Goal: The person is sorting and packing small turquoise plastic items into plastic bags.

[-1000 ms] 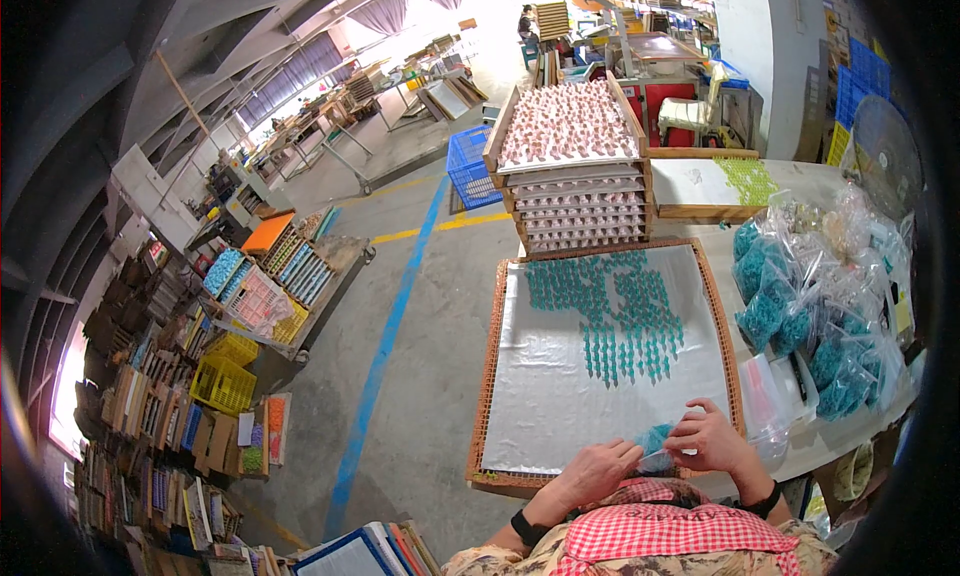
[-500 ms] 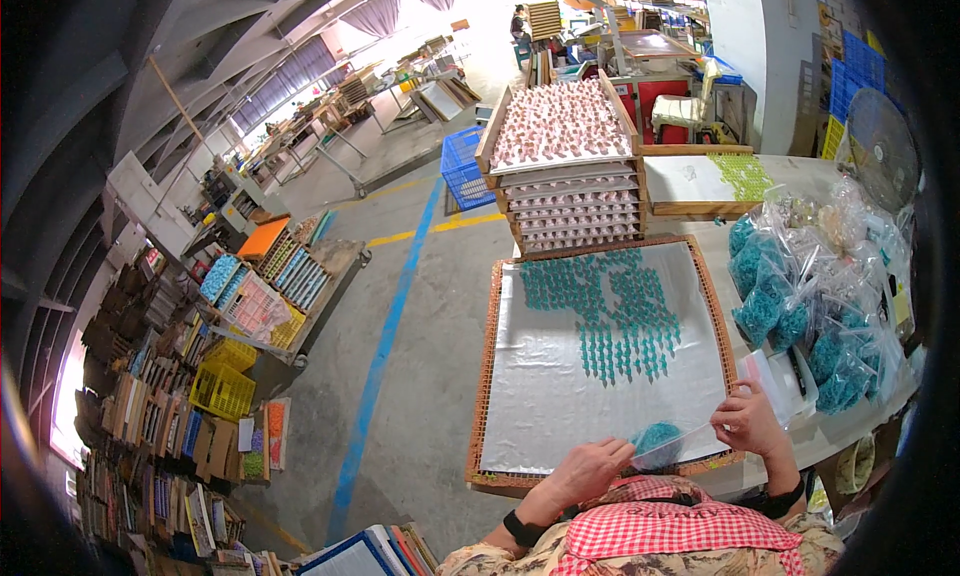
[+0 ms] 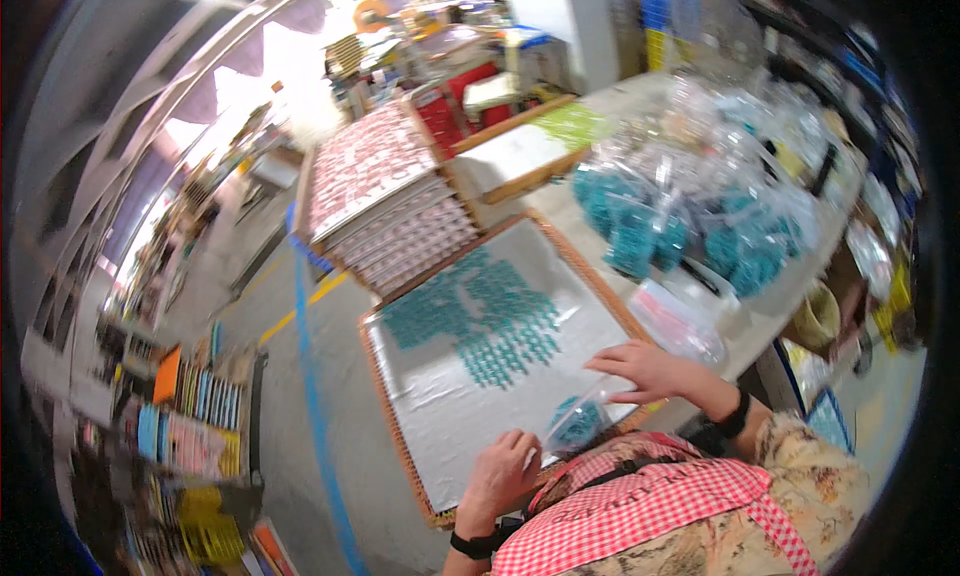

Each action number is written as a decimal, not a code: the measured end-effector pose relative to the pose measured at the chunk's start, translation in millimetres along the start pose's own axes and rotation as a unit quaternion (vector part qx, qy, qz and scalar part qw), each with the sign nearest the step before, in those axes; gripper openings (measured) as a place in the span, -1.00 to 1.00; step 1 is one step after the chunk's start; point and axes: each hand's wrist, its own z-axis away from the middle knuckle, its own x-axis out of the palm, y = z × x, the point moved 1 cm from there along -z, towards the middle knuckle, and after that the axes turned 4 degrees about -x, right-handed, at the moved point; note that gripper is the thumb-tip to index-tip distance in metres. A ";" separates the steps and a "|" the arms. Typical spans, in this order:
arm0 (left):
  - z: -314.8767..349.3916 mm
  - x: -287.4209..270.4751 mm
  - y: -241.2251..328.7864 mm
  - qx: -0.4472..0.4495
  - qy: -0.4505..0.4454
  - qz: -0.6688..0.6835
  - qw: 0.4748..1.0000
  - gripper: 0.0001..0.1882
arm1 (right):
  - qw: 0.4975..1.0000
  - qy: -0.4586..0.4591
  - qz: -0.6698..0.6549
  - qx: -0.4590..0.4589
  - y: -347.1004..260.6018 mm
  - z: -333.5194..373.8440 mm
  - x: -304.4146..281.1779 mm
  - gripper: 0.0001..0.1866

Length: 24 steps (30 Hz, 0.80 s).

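A clear plastic bag [image 3: 577, 423] with small teal pieces lies over the near edge of a shallow tray [image 3: 445, 446]. My left hand [image 3: 503, 468] is closed at the bag's left edge, fingertips bent onto the film. At the bag's right corner is my right hand [image 3: 642, 370], fingers stretched out and thumb apart from them; motion blur hides the exact contact. White sheeting lines the brown-rimmed tray. Many small teal pieces [image 3: 505, 341] stand in rows on its far half, too blurred to name.
Clear bags of teal pieces [image 3: 640, 226] crowd the table on the right, with flat plastic bags [image 3: 675, 321] nearer me. Stacked trays of pink pieces [image 3: 375, 166] rise behind my tray. Beyond them lies a tray with green pieces [image 3: 570, 124]. A fan [image 3: 715, 24] stands at the back.
The whole view has swung to the right and tilted. My right hand's fingers have straightened and spread from their bent hold. My left hand stays at the bag.
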 end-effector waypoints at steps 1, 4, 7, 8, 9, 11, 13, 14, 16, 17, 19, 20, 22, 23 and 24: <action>-4.0 -0.7 0.7 -0.005 0.018 -0.020 1.000 -0.91 | 1.000 -0.016 0.015 -0.012 4.8 -2.1 10.4 -0.62; -13.2 8.3 0.0 0.013 0.050 -0.051 0.997 -0.90 | 0.999 -0.032 0.025 -0.027 8.2 -6.5 23.7 -0.80; -26.3 16.5 5.3 0.036 0.061 -0.082 0.994 -0.90 | 0.999 -0.002 0.025 -0.047 3.9 -4.4 24.4 -0.90; -27.9 19.4 7.6 0.042 0.052 -0.079 0.995 -0.90 | 0.998 0.026 0.028 -0.058 2.5 -3.0 24.1 -0.91; -28.3 20.5 9.3 0.037 0.072 -0.080 0.993 -0.93 | 0.997 0.028 0.024 -0.061 -0.6 -1.8 20.8 -0.93; -28.7 18.9 13.7 0.033 0.087 -0.080 0.992 -0.91 | 0.995 0.045 0.029 -0.079 -6.9 1.0 12.1 -0.93; -28.6 11.2 22.1 0.057 0.095 -0.103 0.989 -0.87 | 0.992 0.063 0.034 -0.099 -14.6 3.4 2.8 -0.92; -26.8 8.6 26.4 0.058 0.091 -0.101 0.989 -0.87 | 0.992 0.064 0.046 -0.103 -18.6 4.3 -1.8 -0.91; -21.7 2.8 34.9 0.066 0.091 -0.117 0.987 -0.86 | 0.991 0.064 0.055 -0.106 -26.7 3.8 -11.9 -0.90; -20.4 -1.5 38.3 0.064 0.088 -0.116 0.987 -0.86 | 0.990 0.080 0.044 -0.110 -30.9 3.1 -17.8 -0.89; -20.2 -10.4 42.5 0.066 0.110 -0.129 0.983 -0.85 | 0.988 0.094 0.030 -0.115 -36.3 2.1 -27.8 -0.88; -21.8 -12.4 42.2 0.062 0.109 -0.129 0.984 -0.85 | 0.988 0.103 0.028 -0.115 -37.4 1.7 -32.2 -0.89; -23.2 -15.6 42.2 0.068 0.111 -0.115 0.985 -0.86 | 0.987 0.109 0.023 -0.116 -32.7 2.5 -36.6 -0.89; -23.3 -13.9 38.3 0.064 0.111 -0.115 0.985 -0.86 | 0.989 0.100 0.034 -0.099 -26.3 4.3 -35.7 -0.89; -25.2 -8.9 31.1 0.048 0.090 -0.115 0.988 -0.87 | 0.991 0.090 0.046 -0.083 -20.1 6.9 -33.3 -0.89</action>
